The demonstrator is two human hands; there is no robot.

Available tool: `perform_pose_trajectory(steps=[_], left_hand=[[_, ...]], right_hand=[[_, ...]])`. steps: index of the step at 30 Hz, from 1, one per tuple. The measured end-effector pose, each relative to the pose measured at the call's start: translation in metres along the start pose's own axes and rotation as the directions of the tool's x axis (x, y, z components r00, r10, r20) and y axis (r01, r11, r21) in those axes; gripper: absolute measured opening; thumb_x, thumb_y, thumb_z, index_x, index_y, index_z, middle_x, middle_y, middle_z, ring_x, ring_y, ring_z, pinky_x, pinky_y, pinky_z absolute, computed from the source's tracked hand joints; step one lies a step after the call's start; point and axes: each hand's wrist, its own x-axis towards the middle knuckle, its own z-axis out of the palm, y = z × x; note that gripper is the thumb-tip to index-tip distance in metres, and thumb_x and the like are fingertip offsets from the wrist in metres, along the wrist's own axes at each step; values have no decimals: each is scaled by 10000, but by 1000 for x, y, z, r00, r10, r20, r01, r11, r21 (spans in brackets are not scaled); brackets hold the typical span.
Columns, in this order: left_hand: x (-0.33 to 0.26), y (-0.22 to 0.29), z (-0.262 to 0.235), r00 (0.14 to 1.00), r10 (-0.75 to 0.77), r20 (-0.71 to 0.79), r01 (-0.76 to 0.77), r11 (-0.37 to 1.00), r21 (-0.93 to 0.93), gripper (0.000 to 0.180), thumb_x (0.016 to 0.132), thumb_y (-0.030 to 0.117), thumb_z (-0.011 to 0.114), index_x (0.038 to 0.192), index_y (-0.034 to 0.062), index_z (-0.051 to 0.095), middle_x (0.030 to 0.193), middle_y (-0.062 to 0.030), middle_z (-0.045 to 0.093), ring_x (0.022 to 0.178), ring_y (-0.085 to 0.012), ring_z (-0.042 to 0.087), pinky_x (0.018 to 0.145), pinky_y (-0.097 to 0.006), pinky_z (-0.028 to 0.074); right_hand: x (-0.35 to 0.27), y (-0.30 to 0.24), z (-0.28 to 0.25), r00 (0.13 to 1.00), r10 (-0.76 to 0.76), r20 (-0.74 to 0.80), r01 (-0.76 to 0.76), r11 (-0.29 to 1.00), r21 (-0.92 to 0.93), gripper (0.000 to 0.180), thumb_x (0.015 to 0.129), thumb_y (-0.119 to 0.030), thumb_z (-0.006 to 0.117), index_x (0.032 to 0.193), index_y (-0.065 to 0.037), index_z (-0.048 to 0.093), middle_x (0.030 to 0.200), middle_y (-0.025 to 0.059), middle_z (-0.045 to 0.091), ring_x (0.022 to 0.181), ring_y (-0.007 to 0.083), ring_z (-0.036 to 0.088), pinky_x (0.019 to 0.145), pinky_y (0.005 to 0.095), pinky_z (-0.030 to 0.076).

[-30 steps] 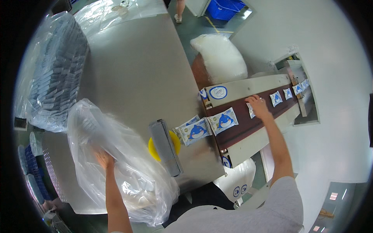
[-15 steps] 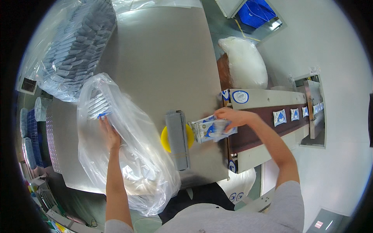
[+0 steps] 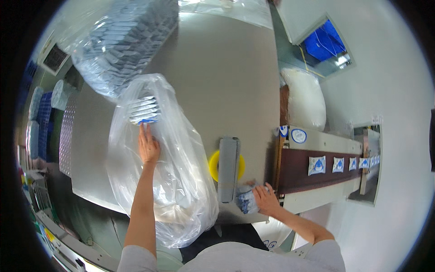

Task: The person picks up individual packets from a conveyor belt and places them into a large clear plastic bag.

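My left hand [image 3: 148, 146] lies inside a large clear plastic bag [image 3: 181, 149], fingers stretched out. Its fingertips touch the near edge of a short row of overlapping silver-and-blue packets [image 3: 145, 109] in the bag. My right hand [image 3: 266, 199] is closed on a bunch of small white-and-blue packets [image 3: 247, 200], blurred by motion, so their count cannot be told. These sit low over the metal table [image 3: 222, 68], just right of a long grey block [image 3: 229, 170]. A yellow round piece [image 3: 214, 166] shows from under that block.
On the right, a conveyor with a brown belt [image 3: 294, 170] carries spaced packets [image 3: 317, 166] from a wall opening. A big clear bag of stacked packets [image 3: 122, 50] stands at the far left. Beyond the conveyor are a white filled bag [image 3: 306, 99] and a blue crate [image 3: 324, 43].
My right hand has drawn the packets from the conveyor's end toward me, beside the grey block. My left hand stays at the row in the bag. The whole view has shifted.
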Motion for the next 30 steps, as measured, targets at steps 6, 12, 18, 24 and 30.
perform_pose_trajectory(steps=[6, 12, 18, 24, 30], left_hand=[[4, -7, -1, 998, -9, 61, 12, 999, -51, 693, 744, 33, 500, 1395, 90, 270, 1446, -147, 236, 1291, -340, 293, 1056, -431, 285], [7, -17, -9, 998, -2, 61, 5, 998, -57, 766, 685, 60, 570, 1390, 72, 271, 1452, -116, 231, 1294, -332, 289, 1056, -430, 281], [3, -32, -7, 999, 48, -21, -49, 996, -75, 647, 747, 204, 558, 1345, 51, 366, 1424, -128, 302, 1262, -335, 344, 1048, -422, 287], [-21, -30, -1, 957, 33, 289, -3, 995, -105, 324, 772, 161, 518, 1045, -5, 567, 1101, -158, 574, 1109, -295, 512, 981, -417, 378], [-36, -45, -12, 979, 196, -61, -197, 980, -11, 275, 741, 88, 518, 991, -18, 561, 1068, -143, 559, 1086, -271, 515, 977, -411, 388]], right_hand=[[-20, -31, -39, 946, 179, 271, -282, 867, 410, 854, 526, -415, 778, 1171, 21, 428, 1153, 193, 515, 1107, 298, 487, 981, 432, 317], [34, -47, -145, 938, -39, 345, -304, 387, 871, 964, 519, -393, 839, 1227, 51, 359, 1188, 193, 511, 1129, 281, 501, 962, 355, 372], [251, -144, -262, 994, -51, 99, -37, 686, 726, 989, 556, -410, 812, 1287, 29, 310, 1183, 174, 519, 1157, 284, 481, 981, 410, 355], [437, -174, -189, 880, -83, -467, 37, 993, -108, 741, 522, -326, 755, 1132, -25, 460, 1020, 115, 543, 984, 243, 516, 913, 418, 325], [439, -188, -195, 891, -131, -435, 84, 988, -126, 783, 486, -251, 780, 1168, -42, 454, 1037, 78, 511, 1029, 224, 479, 908, 454, 336]])
